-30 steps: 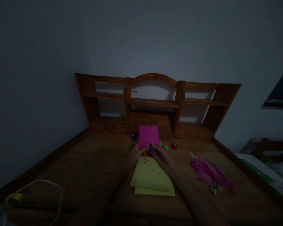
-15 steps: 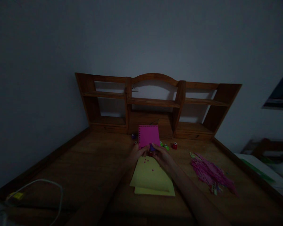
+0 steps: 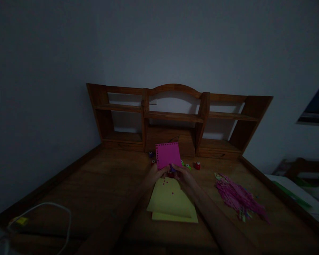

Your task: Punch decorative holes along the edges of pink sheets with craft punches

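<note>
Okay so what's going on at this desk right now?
The left hand and right hand meet over yellow paper sheets, gripping a pink sheet and a small purple punch at its near edge. Holes line the pink sheet's far and left edges. A few pink dots lie on the yellow paper, and a pile of pink strips sits to the right.

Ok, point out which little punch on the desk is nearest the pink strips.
The red punch at the right end; the green punches and the far-left purple punch sit farther from the strips.
</note>
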